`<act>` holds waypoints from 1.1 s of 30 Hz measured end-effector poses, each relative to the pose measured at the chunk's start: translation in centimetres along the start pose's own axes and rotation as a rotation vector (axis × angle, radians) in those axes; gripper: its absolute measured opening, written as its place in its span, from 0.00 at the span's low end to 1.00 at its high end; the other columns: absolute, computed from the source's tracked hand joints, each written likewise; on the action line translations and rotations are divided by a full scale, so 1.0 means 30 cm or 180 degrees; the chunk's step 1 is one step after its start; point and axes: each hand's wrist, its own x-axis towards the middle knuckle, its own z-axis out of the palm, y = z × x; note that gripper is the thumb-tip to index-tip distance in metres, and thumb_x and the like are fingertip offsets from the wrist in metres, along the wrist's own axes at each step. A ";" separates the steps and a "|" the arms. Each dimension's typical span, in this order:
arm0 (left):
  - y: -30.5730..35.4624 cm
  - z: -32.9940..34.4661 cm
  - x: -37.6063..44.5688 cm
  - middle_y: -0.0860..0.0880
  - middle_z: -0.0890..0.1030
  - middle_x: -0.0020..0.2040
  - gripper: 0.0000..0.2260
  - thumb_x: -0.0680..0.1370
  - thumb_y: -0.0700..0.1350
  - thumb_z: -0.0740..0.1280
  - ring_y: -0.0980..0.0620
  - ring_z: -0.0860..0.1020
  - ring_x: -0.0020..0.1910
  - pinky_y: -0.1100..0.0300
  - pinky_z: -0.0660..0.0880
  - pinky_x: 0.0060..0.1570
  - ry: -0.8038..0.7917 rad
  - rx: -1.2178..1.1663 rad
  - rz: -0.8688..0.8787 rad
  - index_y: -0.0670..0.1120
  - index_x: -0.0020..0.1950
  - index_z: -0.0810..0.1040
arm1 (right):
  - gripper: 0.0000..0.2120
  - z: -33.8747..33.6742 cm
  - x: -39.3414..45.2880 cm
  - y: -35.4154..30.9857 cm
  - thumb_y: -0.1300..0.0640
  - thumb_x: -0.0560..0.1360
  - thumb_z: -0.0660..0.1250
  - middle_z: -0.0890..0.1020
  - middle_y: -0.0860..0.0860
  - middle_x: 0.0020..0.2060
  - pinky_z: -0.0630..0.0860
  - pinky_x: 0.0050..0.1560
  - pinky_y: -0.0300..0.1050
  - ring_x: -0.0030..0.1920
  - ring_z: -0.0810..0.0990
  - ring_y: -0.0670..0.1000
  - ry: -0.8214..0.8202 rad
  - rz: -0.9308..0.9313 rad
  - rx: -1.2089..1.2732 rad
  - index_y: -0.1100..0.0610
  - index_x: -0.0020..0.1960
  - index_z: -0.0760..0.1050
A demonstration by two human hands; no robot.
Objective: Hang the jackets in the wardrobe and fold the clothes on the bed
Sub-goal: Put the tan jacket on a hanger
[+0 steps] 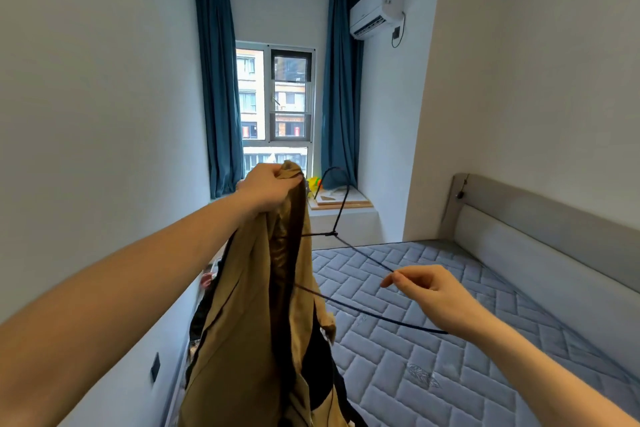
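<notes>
1. Head view: our left hand is up in front of us, grip clenched on the top of a tan jacket, bunching the fabric at what looks like the collar. The jacket hangs straight down from that grip, dark lining showing, over the near edge of the bed.
2. Our right hand is lower and off to the right, pinching one arm of a thin dark wire hanger between thumb and fingertips. The hanger's hook points up toward the window, and its other arm disappears into the jacket.
3. Under the right hand there's the bed, just a bare quilted blue-grey mattress with a padded grey headboard.
4. Further back: window with blue curtains, a sill with some small stuff we can't make out, and an air conditioner high on the right wall.
</notes>
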 end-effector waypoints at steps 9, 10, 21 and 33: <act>0.179 0.016 -0.167 0.59 0.84 0.41 0.09 0.80 0.60 0.69 0.55 0.82 0.47 0.59 0.79 0.48 -0.0282 -0.0879 0.0635 0.57 0.50 0.84 | 0.25 0.156 0.004 0.081 0.56 0.80 0.71 0.63 0.47 0.23 0.59 0.31 0.38 0.26 0.61 0.47 0.1363 -0.0206 0.0615 0.54 0.26 0.68; 0.180 0.012 -0.183 0.58 0.85 0.41 0.10 0.80 0.60 0.69 0.55 0.83 0.46 0.57 0.79 0.49 -0.0338 -0.0773 0.0711 0.56 0.50 0.84 | 0.27 0.172 -0.002 0.089 0.56 0.80 0.71 0.62 0.46 0.22 0.59 0.30 0.37 0.26 0.60 0.46 0.1478 -0.0205 0.0681 0.50 0.25 0.65; 0.126 -0.063 -0.169 0.62 0.76 0.61 0.16 0.74 0.62 0.68 0.58 0.74 0.62 0.53 0.69 0.67 -0.0460 0.1078 0.2090 0.64 0.61 0.76 | 0.27 0.163 0.000 0.112 0.60 0.81 0.69 0.60 0.54 0.24 0.57 0.31 0.48 0.27 0.59 0.51 0.1948 -0.0210 0.1142 0.62 0.27 0.61; 0.083 -0.020 -0.049 0.63 0.79 0.36 0.08 0.72 0.62 0.63 0.59 0.77 0.39 0.60 0.71 0.36 -0.0252 0.1555 0.1631 0.63 0.37 0.79 | 0.25 0.078 -0.009 0.237 0.44 0.85 0.57 0.78 0.53 0.37 0.70 0.36 0.43 0.32 0.73 0.49 0.2263 0.0838 0.2764 0.58 0.47 0.85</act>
